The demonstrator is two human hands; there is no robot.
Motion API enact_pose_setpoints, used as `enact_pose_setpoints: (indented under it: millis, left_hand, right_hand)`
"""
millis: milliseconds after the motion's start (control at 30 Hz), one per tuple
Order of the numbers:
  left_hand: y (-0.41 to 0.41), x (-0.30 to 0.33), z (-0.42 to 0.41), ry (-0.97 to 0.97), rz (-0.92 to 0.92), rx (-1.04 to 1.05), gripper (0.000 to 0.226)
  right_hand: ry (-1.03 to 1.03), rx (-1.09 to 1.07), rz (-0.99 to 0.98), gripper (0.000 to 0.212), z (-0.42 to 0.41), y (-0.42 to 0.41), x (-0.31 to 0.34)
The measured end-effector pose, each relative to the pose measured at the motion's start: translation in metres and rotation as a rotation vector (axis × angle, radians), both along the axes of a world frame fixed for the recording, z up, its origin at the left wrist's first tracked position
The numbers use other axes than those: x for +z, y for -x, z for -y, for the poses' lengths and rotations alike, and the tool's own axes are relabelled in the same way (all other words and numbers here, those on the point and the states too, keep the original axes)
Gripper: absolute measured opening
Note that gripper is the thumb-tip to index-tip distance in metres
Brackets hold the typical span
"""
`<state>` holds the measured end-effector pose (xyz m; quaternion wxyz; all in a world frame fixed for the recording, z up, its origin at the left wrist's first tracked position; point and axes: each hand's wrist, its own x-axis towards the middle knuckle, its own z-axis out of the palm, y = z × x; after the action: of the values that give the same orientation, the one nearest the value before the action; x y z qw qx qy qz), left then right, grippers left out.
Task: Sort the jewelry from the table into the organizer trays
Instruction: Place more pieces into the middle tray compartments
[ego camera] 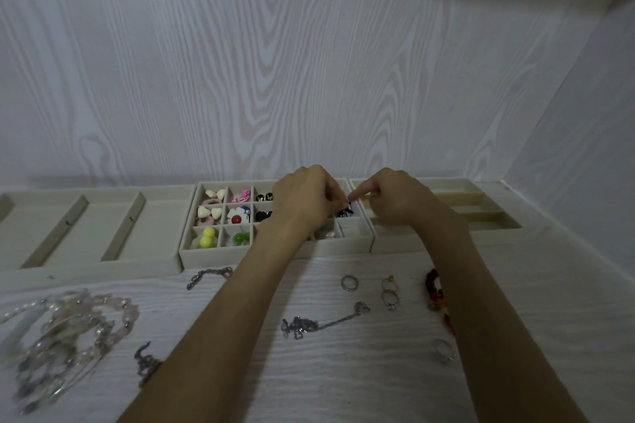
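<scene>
The counter is white with a wavy wood-grain pattern, and the wall behind the hands carries the same pale grain. The organizer trays are plain cream. Left of the left hand, compartments hold cream heart earrings, pink earrings, a white flower with a red centre, yellow beads and green pieces. Beneath the right hand lies a dark blue-black piece. Below it, near the right forearm, a red and orange bead bracelet; silver rings alongside.

Single head cam, wide-angle, looks fwd + down over counter toward wall; trays mid-frame, forearms close at bottom.
</scene>
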<state>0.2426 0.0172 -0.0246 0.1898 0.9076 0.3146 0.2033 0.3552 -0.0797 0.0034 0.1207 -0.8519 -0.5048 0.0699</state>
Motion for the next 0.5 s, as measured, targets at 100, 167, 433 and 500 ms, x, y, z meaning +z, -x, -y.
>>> enact_pose_setpoints:
  millis: [100,167,433,500]
  left_hand:
    - [-0.001,-0.002,-0.002,-0.019,-0.094,-0.07,0.016]
    - [0.001,0.0,-0.004,-0.035,-0.125,-0.109,0.018]
    - [0.008,0.015,-0.01,-0.032,-0.315,-0.167,0.043]
    - [0.008,0.015,-0.006,-0.043,-0.371,-0.202,0.039]
  right_hand:
    - [-0.013,-0.005,0.009,0.043,0.0,0.001,-0.003]
    - [-0.02,-0.003,0.031,0.042,0.0,0.001,-0.003]
    - [0.043,0.049,0.116,0.042,-0.001,0.005,-0.005]
    - [0.058,0.044,0.127,0.042,-0.002,0.007,-0.004]
